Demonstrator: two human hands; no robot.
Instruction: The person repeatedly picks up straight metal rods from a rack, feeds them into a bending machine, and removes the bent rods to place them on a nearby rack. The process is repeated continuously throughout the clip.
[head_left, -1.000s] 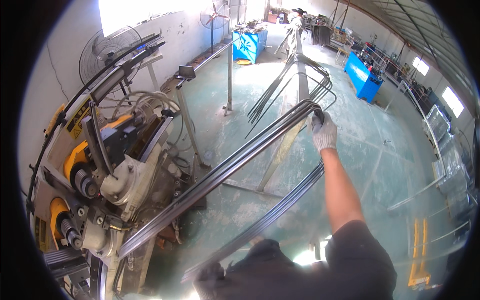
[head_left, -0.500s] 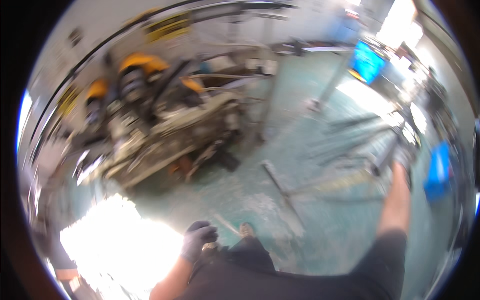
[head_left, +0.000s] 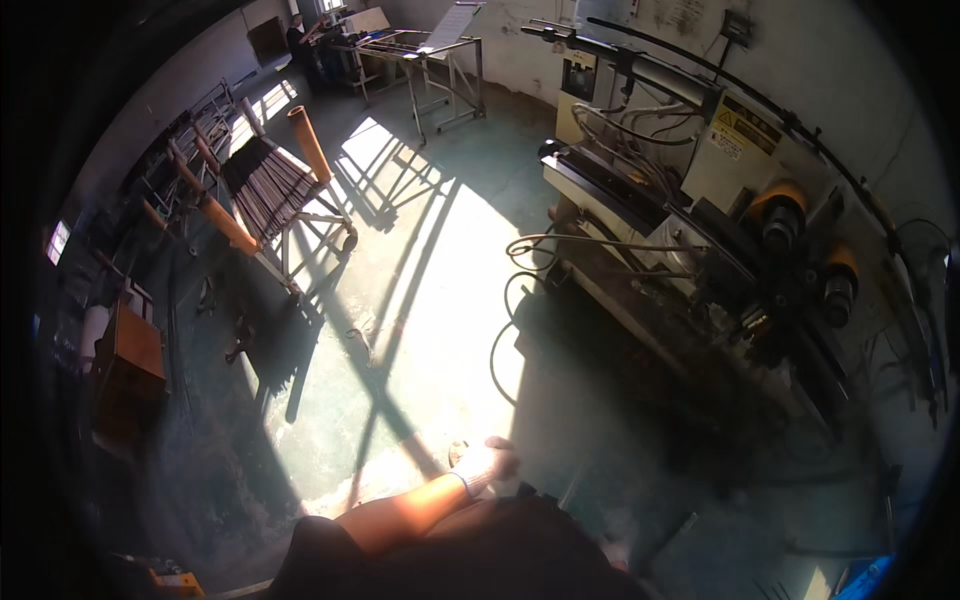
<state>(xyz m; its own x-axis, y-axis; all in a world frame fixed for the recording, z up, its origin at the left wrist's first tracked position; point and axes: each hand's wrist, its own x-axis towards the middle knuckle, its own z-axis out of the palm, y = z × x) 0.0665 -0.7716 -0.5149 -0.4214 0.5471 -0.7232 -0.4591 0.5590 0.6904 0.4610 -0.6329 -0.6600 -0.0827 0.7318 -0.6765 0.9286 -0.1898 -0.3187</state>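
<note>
My left hand point(head_left: 487, 463), in a glove and lit bright by the sun, hangs close to my body at the lower middle, and its bare forearm point(head_left: 400, 515) runs in from the lower left. Whether the fingers hold anything I cannot tell. It is over the green floor point(head_left: 420, 330), just short of the dark base of a large rod-bending machine point(head_left: 700, 230) with orange rollers point(head_left: 780, 215). My right hand is out of the picture. My dark-clothed body fills the lower edge.
A rack of long steel rods point(head_left: 270, 185) with orange posts point(head_left: 310, 140) stands at the upper left. Cables point(head_left: 510, 300) loop on the floor beside the machine. Metal table frames point(head_left: 440, 60) and a person point(head_left: 300, 40) are at the far back. A brown box point(head_left: 130, 360) sits at the left.
My view has swung round, away from the long rods my right hand gripped a second ago. That hand and those rods are gone from sight; the machine now lies at the right.
</note>
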